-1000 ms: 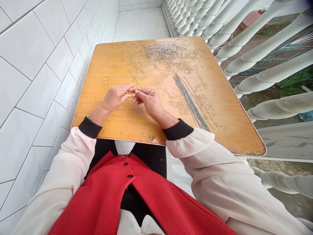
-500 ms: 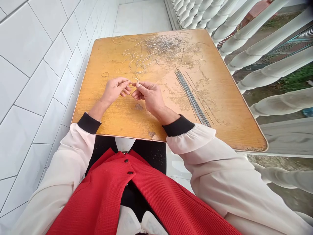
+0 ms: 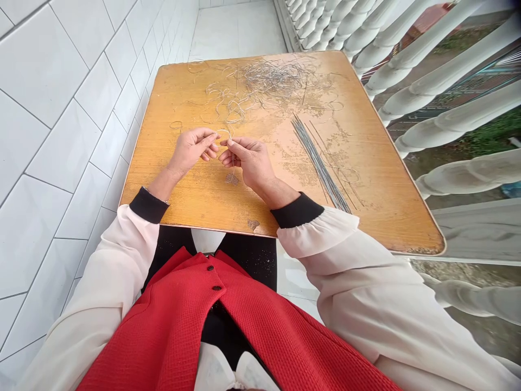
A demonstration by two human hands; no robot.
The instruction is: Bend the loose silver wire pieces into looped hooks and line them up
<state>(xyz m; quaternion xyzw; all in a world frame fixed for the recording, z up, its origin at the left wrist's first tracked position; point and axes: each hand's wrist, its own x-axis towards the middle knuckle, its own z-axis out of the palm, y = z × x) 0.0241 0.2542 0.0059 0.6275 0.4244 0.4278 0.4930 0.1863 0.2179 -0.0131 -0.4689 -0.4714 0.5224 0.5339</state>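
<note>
My right hand [image 3: 247, 161] pinches a thin silver wire [image 3: 233, 161] between thumb and forefinger, with a strand hanging towards the orange wooden tabletop [image 3: 152, 163]. My left hand [image 3: 191, 150] sits just to its left, its curled fingertips beside a small arc of the wire. Whether those fingers grip the wire is hard to tell. Above both hands lies a tangled pile of thin wire [image 3: 273, 79], with loose curls spreading left of it. A bundle of straight grey rods [image 3: 319, 165] lies to the right of my right hand.
A white tiled wall [image 3: 65, 146] runs along the table's left side. White balusters [image 3: 459, 125] line the right side, with outdoor ground beyond them. A tiled floor [image 3: 236, 30] lies past the far edge. Worn patches mark the tabletop.
My hands have drawn slightly apart since the earliest frame, when their fingertips nearly met. The view has tilted a little, raising the table in the picture. The wire pile and rods stay in place.
</note>
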